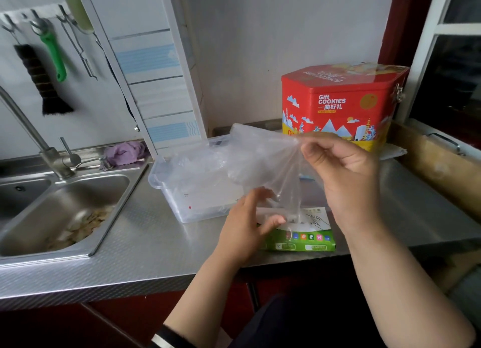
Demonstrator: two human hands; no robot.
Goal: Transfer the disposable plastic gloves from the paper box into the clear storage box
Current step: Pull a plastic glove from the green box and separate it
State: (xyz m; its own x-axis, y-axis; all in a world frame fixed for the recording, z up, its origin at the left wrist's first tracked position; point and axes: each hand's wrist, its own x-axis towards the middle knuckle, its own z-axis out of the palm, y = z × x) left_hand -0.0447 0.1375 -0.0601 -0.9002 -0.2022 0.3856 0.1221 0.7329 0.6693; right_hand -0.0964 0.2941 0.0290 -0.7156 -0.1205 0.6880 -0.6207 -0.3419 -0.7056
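Item: clear plastic glove [263, 160], held mid-frame above the tabletop [145, 233].

I log the right hand [346, 170] with fingers curled, pinching one end of the glove at centre right; the film spreads from there toward the left of the frame, its long axis roughly horizontal, draping over the clear storage box [182, 191]. A strand of film runs down from the pinch into the green paper box [299, 238], which lies just below, right of the storage box, long side across the frame. The left hand [247, 228] rests on the paper box's left end, fingers loosely bent, touching the film. Red cookie tin [338, 105] upper right; sink [65, 212] at left.
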